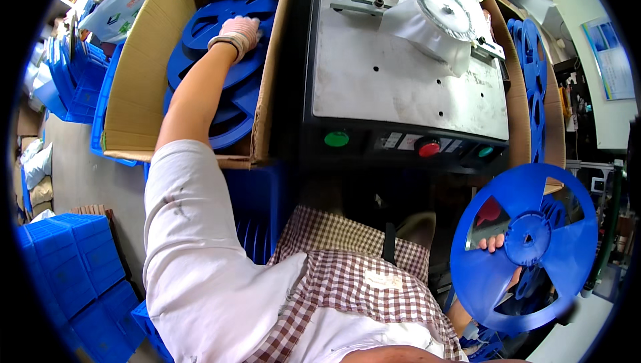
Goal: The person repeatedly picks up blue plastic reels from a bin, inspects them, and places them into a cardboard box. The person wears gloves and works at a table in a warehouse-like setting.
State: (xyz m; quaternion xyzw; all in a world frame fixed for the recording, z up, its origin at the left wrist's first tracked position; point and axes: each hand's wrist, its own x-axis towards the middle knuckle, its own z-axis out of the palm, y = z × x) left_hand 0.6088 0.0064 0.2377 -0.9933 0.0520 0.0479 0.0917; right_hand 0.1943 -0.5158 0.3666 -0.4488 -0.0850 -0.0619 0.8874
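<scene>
My left hand (239, 35), in a pale striped glove, reaches into a tall cardboard box (133, 89). Its fingers are curled on the uppermost blue plastic reel (200, 34) of a loose stack; the fingertips are partly hidden. Off to the right, my right hand (493, 243) grips another blue reel (567, 256) from behind, near the hub. Bare fingertips show through one of that reel's openings, and the rest of the hand is mostly covered by the disc.
Between my hands stands a machine with a metal top (374, 83), carrying a round clear-and-white fixture (446, 13). A red button (427, 147) and green buttons line its front. More reels (534, 63) fill a box on the right. Blue crates (73, 256) are stacked at lower left.
</scene>
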